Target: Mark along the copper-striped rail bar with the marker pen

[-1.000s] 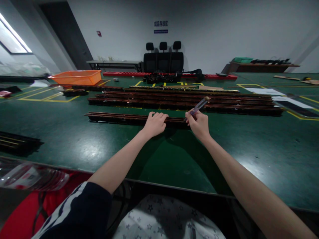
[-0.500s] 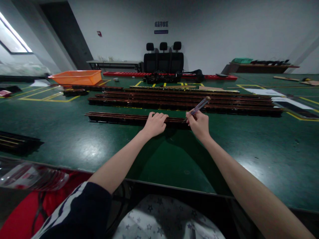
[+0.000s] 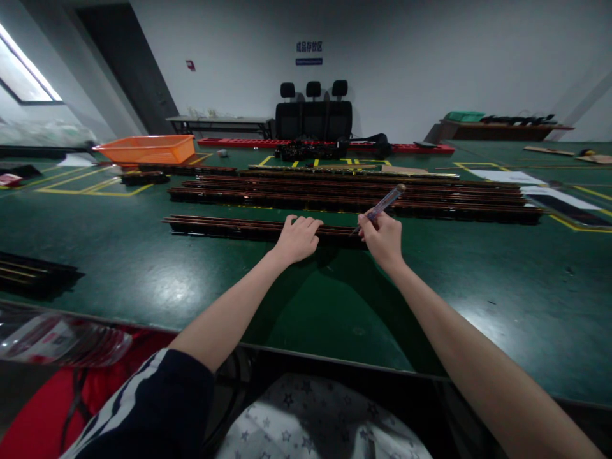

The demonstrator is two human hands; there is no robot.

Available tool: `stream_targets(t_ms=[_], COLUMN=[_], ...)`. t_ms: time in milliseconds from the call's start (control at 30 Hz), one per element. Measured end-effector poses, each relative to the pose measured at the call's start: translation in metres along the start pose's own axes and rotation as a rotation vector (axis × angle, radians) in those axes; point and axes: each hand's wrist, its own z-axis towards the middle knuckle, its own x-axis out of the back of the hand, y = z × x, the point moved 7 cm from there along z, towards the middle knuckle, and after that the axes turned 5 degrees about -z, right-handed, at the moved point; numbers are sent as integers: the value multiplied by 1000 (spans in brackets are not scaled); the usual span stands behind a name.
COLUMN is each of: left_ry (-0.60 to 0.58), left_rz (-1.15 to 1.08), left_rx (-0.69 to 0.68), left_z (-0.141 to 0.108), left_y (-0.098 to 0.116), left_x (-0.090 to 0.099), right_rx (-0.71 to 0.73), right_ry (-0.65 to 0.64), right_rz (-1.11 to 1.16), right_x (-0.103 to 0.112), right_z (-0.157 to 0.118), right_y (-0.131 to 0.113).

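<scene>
A bundle of long dark strips (image 3: 224,226) with coppery edges lies crosswise on the green table. My left hand (image 3: 299,239) is closed over the bundle near its middle, fingers curled over the far side, its thumb side towards my right hand. My right hand (image 3: 384,239) pinches a slim screwdriver-like tool (image 3: 386,201) with a clear handle, held like a pen. The tool's handle leans up and to the right, while its thin tip points down at the strips' right part. Whether the tip touches them I cannot tell.
A wider stack of similar strips (image 3: 459,203) lies just beyond. More dark strips (image 3: 36,275) are at the left, and an orange bin (image 3: 148,150) stands farther back. White paper (image 3: 509,177) lies at the right. A plastic bottle (image 3: 57,339) is below the table's left edge.
My right hand and the tool have shifted very slightly to the right. My left hand and the strips stay where they were.
</scene>
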Motion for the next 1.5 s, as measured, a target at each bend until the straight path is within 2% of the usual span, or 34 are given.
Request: stream_targets(t_ms=[633,1133,1500], left_ry=[-7,-12,5], left_rz=[21,11,31], left_rx=[3,5,1], left_z=[1,1,1], left_y=[-1,-2,-1], left_x=[-2,-2,-2], right_rx=[18,21,55], right_ry=[-10,80,25], right_rz=[-19,-77,-88], right_x=[-1,9,4], right_z=[0,1,0], right_y=[-1,-5,-4])
